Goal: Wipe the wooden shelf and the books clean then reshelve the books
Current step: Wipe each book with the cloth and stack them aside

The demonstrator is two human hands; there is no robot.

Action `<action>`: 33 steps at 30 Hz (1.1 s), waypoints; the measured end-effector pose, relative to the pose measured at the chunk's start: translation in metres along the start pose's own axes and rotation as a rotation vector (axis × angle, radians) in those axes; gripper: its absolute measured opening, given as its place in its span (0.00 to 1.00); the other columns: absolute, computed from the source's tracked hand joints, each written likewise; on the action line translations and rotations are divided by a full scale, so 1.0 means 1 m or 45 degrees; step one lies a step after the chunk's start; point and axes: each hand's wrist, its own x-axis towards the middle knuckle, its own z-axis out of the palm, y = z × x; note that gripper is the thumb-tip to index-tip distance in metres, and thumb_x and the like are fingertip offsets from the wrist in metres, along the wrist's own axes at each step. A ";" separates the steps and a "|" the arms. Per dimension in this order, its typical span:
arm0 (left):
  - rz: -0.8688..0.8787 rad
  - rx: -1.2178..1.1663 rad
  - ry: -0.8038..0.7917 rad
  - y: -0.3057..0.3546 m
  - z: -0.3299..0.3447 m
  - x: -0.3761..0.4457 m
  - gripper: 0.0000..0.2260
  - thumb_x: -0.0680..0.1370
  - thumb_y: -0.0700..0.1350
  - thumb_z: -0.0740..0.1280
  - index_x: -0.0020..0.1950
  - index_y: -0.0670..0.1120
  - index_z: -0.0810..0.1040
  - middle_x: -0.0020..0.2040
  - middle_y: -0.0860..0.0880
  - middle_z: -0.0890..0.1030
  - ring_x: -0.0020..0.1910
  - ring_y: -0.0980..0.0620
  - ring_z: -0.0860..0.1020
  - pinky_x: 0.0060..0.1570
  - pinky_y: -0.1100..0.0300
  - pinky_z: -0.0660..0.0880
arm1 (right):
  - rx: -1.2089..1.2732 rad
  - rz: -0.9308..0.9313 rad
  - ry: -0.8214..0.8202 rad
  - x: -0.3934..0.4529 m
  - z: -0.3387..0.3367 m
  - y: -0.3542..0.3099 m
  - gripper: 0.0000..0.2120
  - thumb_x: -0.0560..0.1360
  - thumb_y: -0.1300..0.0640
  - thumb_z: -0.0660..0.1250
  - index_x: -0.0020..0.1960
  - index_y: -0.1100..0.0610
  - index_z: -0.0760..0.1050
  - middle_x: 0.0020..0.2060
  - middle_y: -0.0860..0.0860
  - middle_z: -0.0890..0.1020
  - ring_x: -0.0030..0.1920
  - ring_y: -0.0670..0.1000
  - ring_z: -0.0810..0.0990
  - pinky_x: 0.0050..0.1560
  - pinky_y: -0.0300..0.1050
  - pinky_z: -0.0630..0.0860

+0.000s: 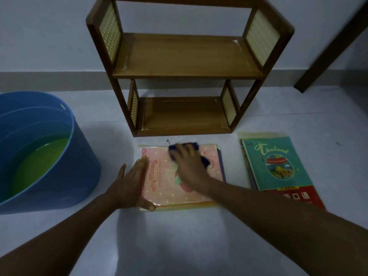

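Note:
An empty two-tier wooden shelf (185, 56) stands on the floor against the wall. In front of it lies a pink book (159, 182) on top of a small stack. My right hand (189, 166) presses a dark blue cloth (205, 160) onto the pink cover near its far edge. My left hand (133, 184) lies flat with fingers straight, steadying the left edge of the pink book. To the right, a second stack of books lies on the floor, topped by a teal and red book (278, 168).
A large blue tub (59, 156) holding greenish water sits on the floor at the left. A dark wooden furniture leg (330, 46) slants down at the upper right. Small dark specks lie on the pale floor (179, 236) by the shelf's foot.

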 end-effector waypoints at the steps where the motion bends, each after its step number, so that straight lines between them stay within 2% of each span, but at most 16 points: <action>1: 0.015 0.021 0.004 0.000 0.001 0.000 0.64 0.58 0.77 0.66 0.76 0.47 0.32 0.79 0.48 0.47 0.78 0.48 0.50 0.74 0.38 0.42 | -0.050 -0.161 -0.017 -0.015 0.007 -0.019 0.29 0.70 0.62 0.64 0.70 0.53 0.64 0.70 0.55 0.66 0.66 0.63 0.65 0.65 0.62 0.65; 3: 0.028 0.090 -0.021 0.000 0.000 0.000 0.64 0.60 0.75 0.67 0.75 0.45 0.30 0.78 0.48 0.39 0.77 0.48 0.43 0.72 0.41 0.38 | 0.002 -0.491 -0.123 -0.054 0.019 -0.053 0.29 0.70 0.61 0.65 0.69 0.52 0.63 0.68 0.55 0.67 0.63 0.63 0.67 0.62 0.62 0.64; 5: 0.020 0.167 -0.061 -0.002 0.002 -0.001 0.62 0.62 0.74 0.66 0.75 0.45 0.29 0.76 0.48 0.33 0.76 0.48 0.37 0.71 0.43 0.36 | 0.136 -0.606 -0.224 -0.070 0.012 -0.052 0.28 0.71 0.58 0.65 0.69 0.48 0.64 0.68 0.51 0.67 0.64 0.58 0.67 0.60 0.56 0.65; 6: 0.012 0.192 -0.072 -0.002 0.003 -0.001 0.62 0.62 0.75 0.65 0.75 0.45 0.30 0.75 0.48 0.32 0.76 0.48 0.36 0.71 0.43 0.36 | 0.132 -0.600 -0.182 -0.066 0.005 -0.038 0.27 0.71 0.56 0.64 0.69 0.47 0.64 0.69 0.49 0.68 0.64 0.56 0.67 0.60 0.54 0.65; 8: -0.004 0.221 -0.100 -0.002 0.002 0.001 0.62 0.61 0.76 0.64 0.75 0.46 0.30 0.75 0.48 0.32 0.74 0.49 0.34 0.71 0.43 0.35 | 0.118 -0.345 -0.084 -0.049 -0.007 0.002 0.26 0.71 0.52 0.64 0.69 0.47 0.66 0.69 0.48 0.69 0.66 0.54 0.67 0.62 0.54 0.66; 11: -0.020 0.269 -0.102 0.002 0.002 0.002 0.61 0.61 0.77 0.64 0.75 0.46 0.31 0.74 0.48 0.32 0.73 0.49 0.33 0.69 0.43 0.33 | 0.067 0.272 0.015 -0.034 -0.025 0.072 0.28 0.71 0.53 0.64 0.70 0.49 0.66 0.71 0.51 0.67 0.66 0.59 0.67 0.64 0.57 0.67; 13: -0.026 0.294 -0.107 0.003 0.003 0.001 0.61 0.62 0.76 0.63 0.76 0.46 0.32 0.74 0.48 0.32 0.74 0.48 0.34 0.69 0.44 0.33 | 0.003 0.382 0.009 -0.039 -0.023 0.079 0.28 0.70 0.55 0.64 0.70 0.51 0.66 0.70 0.53 0.67 0.65 0.61 0.67 0.63 0.57 0.67; 16: -0.036 0.287 -0.100 0.003 0.003 0.002 0.61 0.61 0.77 0.62 0.75 0.46 0.31 0.74 0.48 0.32 0.73 0.48 0.33 0.69 0.44 0.33 | -0.094 0.029 0.031 -0.061 -0.003 0.033 0.28 0.66 0.58 0.66 0.66 0.52 0.70 0.67 0.55 0.73 0.60 0.63 0.73 0.55 0.60 0.72; 19: -0.042 0.329 -0.111 0.004 0.002 0.001 0.61 0.59 0.79 0.58 0.75 0.46 0.31 0.74 0.47 0.31 0.74 0.48 0.34 0.69 0.45 0.33 | 0.052 -0.479 -0.124 -0.087 0.004 -0.010 0.26 0.70 0.58 0.64 0.67 0.49 0.66 0.69 0.50 0.68 0.65 0.58 0.67 0.59 0.55 0.68; 21: -0.058 0.332 -0.136 0.006 -0.001 0.000 0.62 0.60 0.78 0.62 0.75 0.45 0.31 0.74 0.47 0.32 0.74 0.48 0.33 0.69 0.45 0.33 | 0.095 -0.517 -0.145 -0.084 -0.004 0.002 0.24 0.71 0.56 0.63 0.67 0.47 0.66 0.69 0.49 0.69 0.65 0.55 0.67 0.60 0.52 0.66; 22: -0.067 0.337 -0.143 0.008 -0.003 0.001 0.62 0.60 0.77 0.63 0.75 0.45 0.32 0.73 0.47 0.32 0.74 0.47 0.34 0.68 0.44 0.32 | 0.084 -0.429 -0.062 -0.079 -0.006 0.018 0.24 0.70 0.55 0.63 0.66 0.48 0.69 0.67 0.49 0.72 0.63 0.56 0.70 0.59 0.52 0.69; 24: -0.101 0.425 -0.175 0.018 -0.009 0.002 0.63 0.60 0.76 0.64 0.75 0.43 0.32 0.71 0.46 0.30 0.76 0.44 0.35 0.69 0.41 0.32 | 0.082 -0.034 0.071 -0.071 -0.014 0.059 0.26 0.66 0.54 0.64 0.65 0.49 0.72 0.64 0.51 0.74 0.59 0.58 0.74 0.55 0.56 0.74; 27: 0.000 0.544 -0.181 0.036 -0.006 0.004 0.60 0.63 0.75 0.63 0.76 0.43 0.33 0.72 0.40 0.29 0.75 0.39 0.33 0.70 0.35 0.34 | 0.165 0.381 0.052 -0.068 -0.024 0.104 0.28 0.67 0.54 0.60 0.68 0.53 0.70 0.65 0.54 0.72 0.61 0.60 0.71 0.59 0.56 0.72; 29: 0.164 0.470 -0.174 0.048 -0.001 0.007 0.52 0.69 0.72 0.60 0.76 0.49 0.32 0.73 0.39 0.29 0.75 0.38 0.32 0.71 0.40 0.34 | 0.281 0.475 0.079 -0.070 -0.023 0.110 0.28 0.67 0.54 0.59 0.68 0.56 0.69 0.65 0.55 0.71 0.59 0.59 0.72 0.59 0.55 0.72; 31: 0.207 0.421 -0.239 0.053 0.000 0.008 0.45 0.73 0.69 0.58 0.76 0.54 0.31 0.73 0.40 0.28 0.73 0.39 0.29 0.71 0.44 0.34 | 0.379 0.517 0.108 -0.070 -0.018 0.111 0.28 0.67 0.55 0.59 0.67 0.56 0.69 0.64 0.56 0.71 0.59 0.59 0.72 0.59 0.54 0.72; 33: 0.290 0.466 -0.242 0.050 -0.003 0.004 0.38 0.77 0.67 0.52 0.77 0.54 0.34 0.73 0.38 0.31 0.73 0.36 0.32 0.70 0.44 0.36 | 0.491 0.540 0.149 -0.068 -0.016 0.112 0.27 0.66 0.56 0.59 0.66 0.57 0.70 0.62 0.57 0.72 0.59 0.58 0.72 0.58 0.49 0.71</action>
